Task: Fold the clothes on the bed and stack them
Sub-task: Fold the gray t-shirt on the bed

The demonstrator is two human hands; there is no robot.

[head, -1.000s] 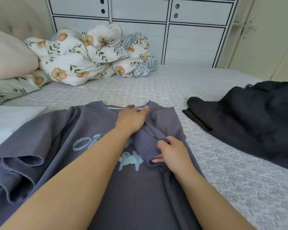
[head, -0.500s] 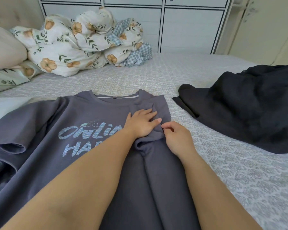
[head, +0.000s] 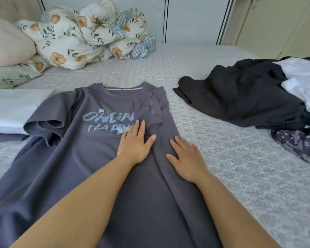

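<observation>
While flat, both hands (head: 135, 143) press T-shirt (head: 89, 158)

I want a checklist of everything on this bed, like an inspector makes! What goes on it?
Surface: bed, pale patterned cover.
Job's things: grey T-shirt spread flat, right side folded in, left sleeve still out; black garment and white garment in a loose pile at right.
Clutter: floral duvet, pillow.
Hands: left hand and right hand flat on the T-shirt.
Cables: nothing seen.
Surroundings: white cabinets behind.
</observation>
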